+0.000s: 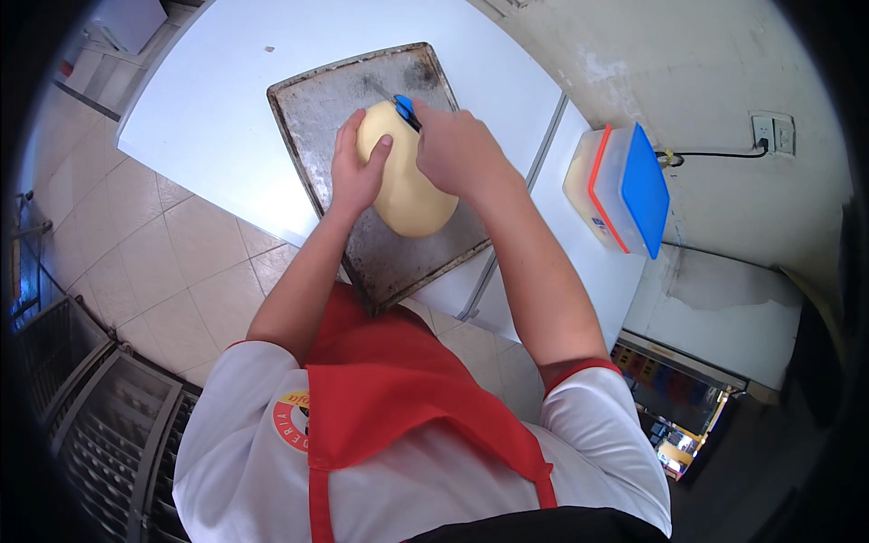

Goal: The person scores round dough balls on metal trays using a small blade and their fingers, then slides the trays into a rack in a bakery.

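Gripping blue-handled knife in right hand, left hand pressing dough, blue-lidded box right.

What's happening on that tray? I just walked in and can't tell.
A person in a red apron is working on a pale yellow lump of dough on a worn metal tray. The left hand steadies the dough from its side. The right hand grips a blue-handled blade at the dough's far end. A blue-lidded plastic box stands to the right on the white table.

A single head-worn fisheye view looks steeply down, close above the baking tray on the white table.
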Motion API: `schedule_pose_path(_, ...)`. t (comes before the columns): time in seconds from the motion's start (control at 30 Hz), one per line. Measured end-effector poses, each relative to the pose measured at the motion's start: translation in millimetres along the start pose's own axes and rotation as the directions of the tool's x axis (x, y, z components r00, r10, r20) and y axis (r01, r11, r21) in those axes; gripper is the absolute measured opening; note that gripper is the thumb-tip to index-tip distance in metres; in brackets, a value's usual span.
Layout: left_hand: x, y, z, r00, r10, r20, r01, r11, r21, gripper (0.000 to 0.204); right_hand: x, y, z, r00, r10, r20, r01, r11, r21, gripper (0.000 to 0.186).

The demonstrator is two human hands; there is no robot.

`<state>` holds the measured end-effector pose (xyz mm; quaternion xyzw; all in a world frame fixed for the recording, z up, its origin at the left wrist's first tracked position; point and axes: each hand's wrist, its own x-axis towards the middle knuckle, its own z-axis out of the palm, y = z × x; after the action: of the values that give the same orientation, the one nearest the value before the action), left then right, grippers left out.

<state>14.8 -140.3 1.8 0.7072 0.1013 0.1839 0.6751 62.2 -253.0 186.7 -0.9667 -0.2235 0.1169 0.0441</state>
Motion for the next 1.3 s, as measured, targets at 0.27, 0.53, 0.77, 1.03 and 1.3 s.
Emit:
schedule_pose_path(0.27,0.2,-6.4,3.2,0.997,0.062,-0.049,-0.058,0.995,0.078,0.061,1.3,-20.0,-34.9,0.965,0.084,0.249,-0.055,0.991,-0.121,0.038)
schedule_pose_path(0.53,0.3,-6.7,2.8,1.000,0.006,-0.022,-0.004,0.995,0.097,0.065,-120.7,2.0,-6.6,0.981,0.145,0.128,-0.143,0.989,-0.027,0.063)
schedule_pose_path(0.77,-15.5,-7.1,-13.7,0.998,0.025,-0.058,-0.023,0.999,0.035,0.075,-213.7,39.4,87.4,0.988,0.155,-0.023,-0.148,0.974,0.172,0.075)
schedule_pose_path(1.03,-121.8,15.8,-67.2,0.955,0.009,-0.296,0.010,0.998,0.063,0.053,-282.3,62.6,156.6,0.975,0.161,-0.151,-0.117,0.958,0.263,0.081)
schedule_pose_path(1.3,-249.3,3.2,-57.3,0.862,-0.477,-0.172,0.483,0.875,-0.006,0.031,-337.4,84.0,178.4,0.971,0.191,-0.144,-0.159,0.966,0.206,0.069)
